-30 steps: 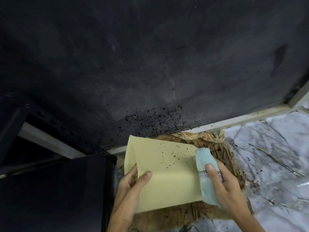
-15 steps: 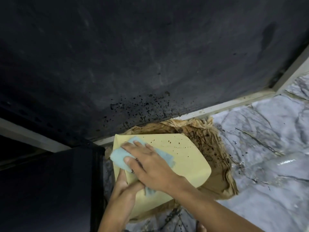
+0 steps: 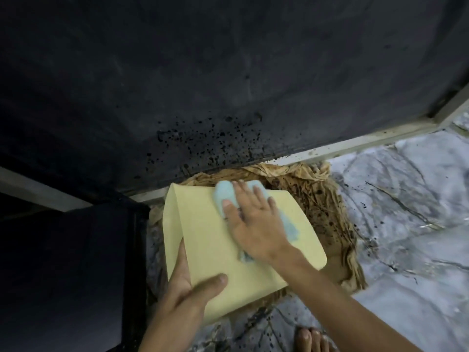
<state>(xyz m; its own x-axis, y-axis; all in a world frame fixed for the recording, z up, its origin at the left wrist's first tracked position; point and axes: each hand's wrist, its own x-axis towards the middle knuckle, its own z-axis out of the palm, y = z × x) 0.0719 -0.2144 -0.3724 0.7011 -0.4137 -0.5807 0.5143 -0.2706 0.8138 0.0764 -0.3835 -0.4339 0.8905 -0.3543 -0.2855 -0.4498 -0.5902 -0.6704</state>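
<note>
Wiping is under way in the head view: right hand (image 3: 253, 224), fingers flat, presses the blue cloth (image 3: 224, 195) near the far edge of the yellow sheet (image 3: 215, 250); left hand (image 3: 182, 293) pinches its near corner (thumb on top) over the brown rag (image 3: 317, 194) on the floor (image 3: 406, 224). Advise firm strokes toward the rag, sheet tilted. Left fingers beneath are hidden.
</note>
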